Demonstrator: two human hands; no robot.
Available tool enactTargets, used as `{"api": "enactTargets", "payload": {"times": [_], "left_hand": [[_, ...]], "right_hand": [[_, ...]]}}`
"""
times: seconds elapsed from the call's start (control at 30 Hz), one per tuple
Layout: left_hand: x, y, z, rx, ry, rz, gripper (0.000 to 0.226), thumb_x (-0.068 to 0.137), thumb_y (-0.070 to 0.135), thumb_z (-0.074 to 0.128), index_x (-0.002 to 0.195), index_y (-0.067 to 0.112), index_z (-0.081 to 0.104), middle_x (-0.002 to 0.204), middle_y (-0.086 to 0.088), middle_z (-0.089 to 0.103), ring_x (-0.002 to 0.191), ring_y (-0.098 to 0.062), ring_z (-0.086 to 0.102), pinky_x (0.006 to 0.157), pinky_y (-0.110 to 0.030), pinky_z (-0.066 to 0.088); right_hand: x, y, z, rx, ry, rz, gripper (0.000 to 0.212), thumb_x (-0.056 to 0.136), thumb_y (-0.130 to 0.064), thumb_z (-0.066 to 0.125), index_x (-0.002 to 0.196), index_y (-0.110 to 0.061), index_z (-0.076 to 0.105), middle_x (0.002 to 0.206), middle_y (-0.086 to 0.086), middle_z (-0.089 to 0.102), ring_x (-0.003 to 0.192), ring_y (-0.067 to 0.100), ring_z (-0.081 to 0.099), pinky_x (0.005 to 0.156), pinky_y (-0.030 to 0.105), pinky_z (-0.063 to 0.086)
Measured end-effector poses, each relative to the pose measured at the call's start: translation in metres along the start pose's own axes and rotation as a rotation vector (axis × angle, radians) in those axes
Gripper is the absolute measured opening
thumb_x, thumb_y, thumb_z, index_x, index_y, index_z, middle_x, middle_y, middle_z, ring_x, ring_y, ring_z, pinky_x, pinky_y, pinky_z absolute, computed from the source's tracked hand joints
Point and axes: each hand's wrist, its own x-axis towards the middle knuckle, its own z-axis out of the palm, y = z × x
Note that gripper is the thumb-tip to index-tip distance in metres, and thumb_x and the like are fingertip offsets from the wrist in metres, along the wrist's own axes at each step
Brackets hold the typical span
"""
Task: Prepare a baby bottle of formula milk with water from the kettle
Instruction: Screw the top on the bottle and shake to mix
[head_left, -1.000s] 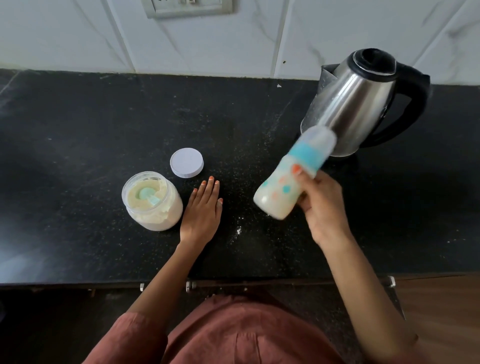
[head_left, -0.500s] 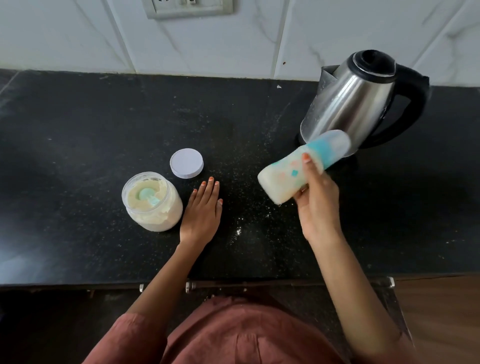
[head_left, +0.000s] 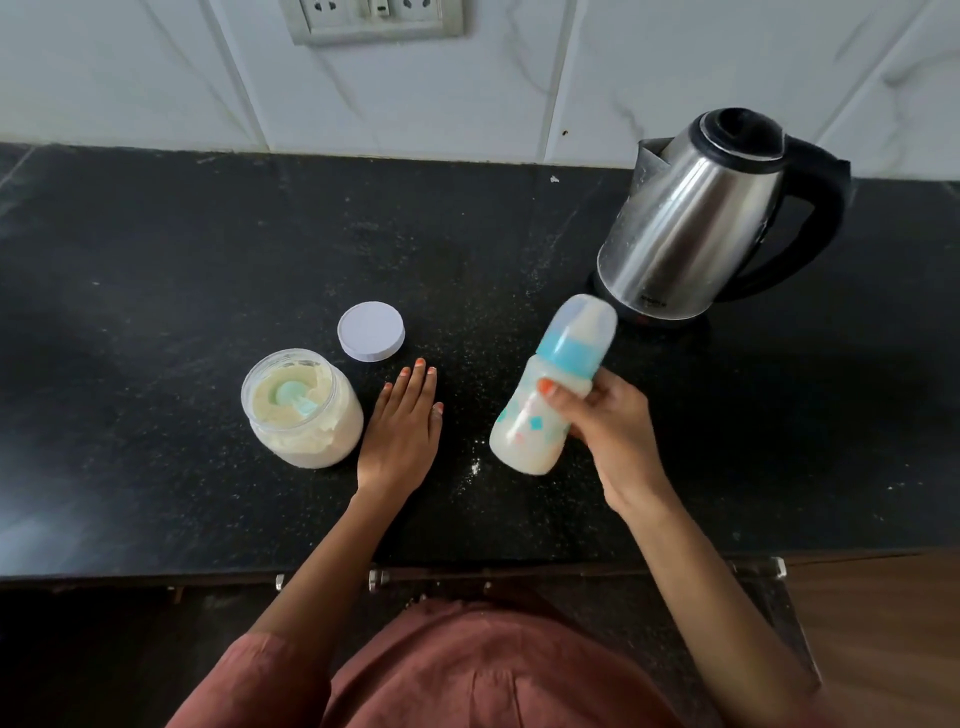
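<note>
My right hand (head_left: 610, 431) grips a baby bottle (head_left: 545, 400) above the black counter. The bottle has a blue collar and a clear cap, holds milky liquid, and tilts with its top toward the kettle. The steel kettle (head_left: 696, 218) with a black handle stands on its base at the back right, lid down. My left hand (head_left: 402, 431) rests flat on the counter, fingers straight, just right of the open formula jar (head_left: 301, 410). A teal scoop lies in the powder inside the jar.
The jar's white lid (head_left: 371, 331) lies flat behind my left hand. Spilled powder specks dot the black counter (head_left: 156, 260) between my hands. A wall socket (head_left: 374, 18) sits on the white tiled wall. The counter's front edge runs just before my body.
The bottle has swung in my right hand: from steep, to nearly level half a second ago, and back to steep and lower now. My left hand has stayed put.
</note>
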Motion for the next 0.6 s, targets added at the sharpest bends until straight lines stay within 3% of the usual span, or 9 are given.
{"api": "enactTargets", "payload": {"times": [0.13, 0.37, 0.6], "left_hand": [[0.0, 0.0, -0.001, 0.0, -0.001, 0.0, 0.05, 0.101, 0.028, 0.02, 0.147, 0.015, 0.006, 0.157, 0.001, 0.0, 0.144, -0.013, -0.003, 0.116, -0.028, -0.004], [0.001, 0.001, -0.002, -0.018, -0.013, 0.003, 0.05, 0.101, 0.029, 0.02, 0.147, 0.016, 0.006, 0.157, 0.001, 0.0, 0.144, -0.012, -0.004, 0.115, -0.028, -0.004], [0.006, 0.019, -0.011, -0.142, 0.054, -0.039, 0.053, 0.096, 0.028, 0.043, 0.145, 0.017, 0.026, 0.155, -0.001, 0.02, 0.143, -0.017, 0.014, 0.116, -0.033, 0.014]], "right_hand": [[0.009, 0.006, 0.005, -0.078, 0.027, -0.138, 0.031, 0.071, -0.004, 0.074, 0.095, -0.019, 0.062, 0.092, -0.008, 0.068, 0.083, -0.001, 0.066, 0.07, 0.015, 0.053], [0.05, 0.029, 0.016, -0.237, 0.134, -0.243, 0.053, 0.063, -0.012, 0.082, 0.109, -0.018, 0.057, 0.107, 0.001, 0.065, 0.1, 0.015, 0.063, 0.084, 0.027, 0.053], [0.069, 0.046, 0.017, -0.382, 0.094, -0.296, 0.06, 0.063, -0.012, 0.082, 0.117, -0.012, 0.054, 0.115, 0.004, 0.061, 0.108, 0.016, 0.058, 0.086, 0.02, 0.051]]}}
